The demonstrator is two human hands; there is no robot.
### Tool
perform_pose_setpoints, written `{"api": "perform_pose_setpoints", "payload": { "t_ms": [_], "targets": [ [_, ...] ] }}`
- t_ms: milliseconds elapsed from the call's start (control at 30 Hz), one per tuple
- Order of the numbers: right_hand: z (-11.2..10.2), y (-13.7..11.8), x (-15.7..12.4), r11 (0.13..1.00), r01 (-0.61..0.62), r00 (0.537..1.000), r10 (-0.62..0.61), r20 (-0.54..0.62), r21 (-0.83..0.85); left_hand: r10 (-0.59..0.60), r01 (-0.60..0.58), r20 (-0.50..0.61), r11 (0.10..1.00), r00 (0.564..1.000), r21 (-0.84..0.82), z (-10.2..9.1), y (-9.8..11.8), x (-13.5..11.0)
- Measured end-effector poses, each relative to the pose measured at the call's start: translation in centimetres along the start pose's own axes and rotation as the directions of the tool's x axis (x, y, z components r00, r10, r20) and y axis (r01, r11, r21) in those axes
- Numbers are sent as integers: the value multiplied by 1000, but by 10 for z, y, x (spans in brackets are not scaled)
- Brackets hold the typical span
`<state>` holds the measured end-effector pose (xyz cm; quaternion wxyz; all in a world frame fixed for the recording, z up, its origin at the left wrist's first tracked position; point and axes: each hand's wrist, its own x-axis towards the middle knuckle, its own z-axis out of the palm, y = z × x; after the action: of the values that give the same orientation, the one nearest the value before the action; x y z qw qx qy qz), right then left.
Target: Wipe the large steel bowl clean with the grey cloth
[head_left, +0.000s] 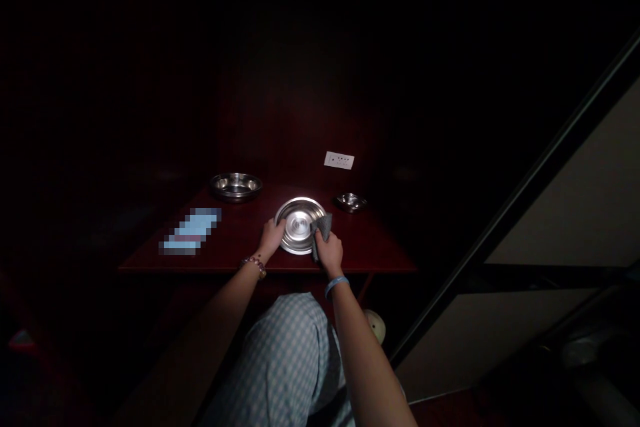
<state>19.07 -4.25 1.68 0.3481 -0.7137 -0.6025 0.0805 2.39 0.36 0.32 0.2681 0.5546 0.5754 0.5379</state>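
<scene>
A round, shiny metal plate point(300, 225) is held tilted above the front part of the dark red table point(220, 260). My left hand point(271, 238), with a beaded bracelet at the wrist, grips the plate's left rim. On the opposite side, my right hand point(330, 252) is closed around a grey cloth point(323, 223), which is folded over the plate's right rim. A blue band circles my right wrist. The cloth hides part of that rim and some of my right fingers.
A larger metal dish point(236, 187) stands at the table's back left, and a small metal bowl point(351, 202) at the back right. A blurred-out bluish rectangle point(191, 230) lies on the left. Behind is a wall with a white socket panel point(339, 160).
</scene>
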Motion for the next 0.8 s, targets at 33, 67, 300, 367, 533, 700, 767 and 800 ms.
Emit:
{"api": "perform_pose_setpoints", "payload": {
  "t_ms": [33, 67, 300, 367, 533, 700, 767, 800],
  "targets": [
    [0, 0, 0, 1000, 6, 1000, -6, 0, -3, 0, 0, -6, 1000, 1000, 4, 0, 0, 0],
    [1, 1, 0, 1000, 11, 1000, -11, -2, -5, -2, 2, -11, 1000, 1000, 8, 0, 0, 1],
    [2, 2, -1, 1000, 17, 1000, -16, -22, 7, 3, -3, 4, 1000, 1000, 16, 1, -1, 1],
    [3, 1, 0, 1000, 16, 999, -16, -27, 8, 15, -15, 5, 1000, 1000, 21, 1, -1, 2],
    [3, 1, 0, 1000, 17, 999, -17, -27, 1, -9, 9, -4, 1000, 1000, 3, 1, -1, 3],
    [2, 1, 0, 1000, 9, 1000, -9, -21, 9, -3, 3, 2, 1000, 1000, -24, 2, -2, 3],
    [2, 1, -1, 1000, 5, 1000, -5, -13, 8, -11, 11, 0, 1000, 1000, -27, 2, -2, 3],
    [1, 0, -1, 1000, 3, 1000, -3, -10, 7, -16, 16, 0, 1000, 1000, -26, 2, -2, 3]
  ]
}}
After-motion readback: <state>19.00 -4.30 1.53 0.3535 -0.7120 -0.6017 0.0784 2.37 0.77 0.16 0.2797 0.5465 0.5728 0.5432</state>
